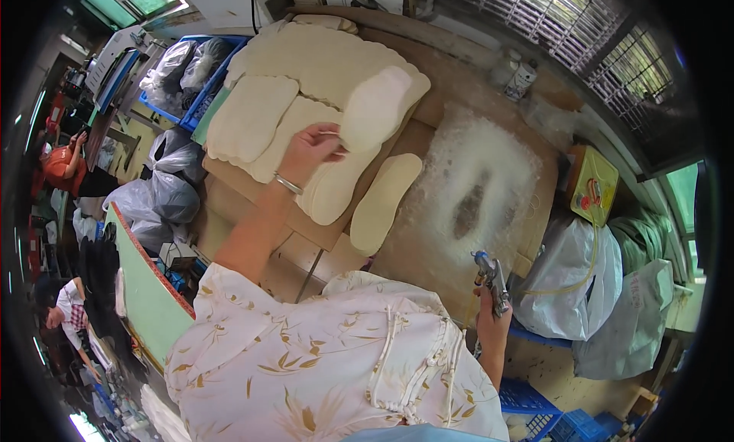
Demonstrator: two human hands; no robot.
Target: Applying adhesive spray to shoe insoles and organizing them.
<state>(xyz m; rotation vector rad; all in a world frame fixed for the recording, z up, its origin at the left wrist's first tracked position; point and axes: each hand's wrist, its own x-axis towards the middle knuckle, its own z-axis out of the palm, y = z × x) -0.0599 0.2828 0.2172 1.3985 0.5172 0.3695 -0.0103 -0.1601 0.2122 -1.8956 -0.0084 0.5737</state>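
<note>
While stacked, insoles (313, 75) (bags (164, 201) nearby)

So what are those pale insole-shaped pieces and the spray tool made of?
The pale insole-shaped piece in the left hand looks like matte cream foam or felt: soft edges, no shine. The silver spray gun in the right hand looks like metal, glinting.

Cream insoles (321, 98); blue crates (195, 98) — yellow, perhaps green-edged, tin (592, 186); leaf-print blouse (336, 358).
</note>
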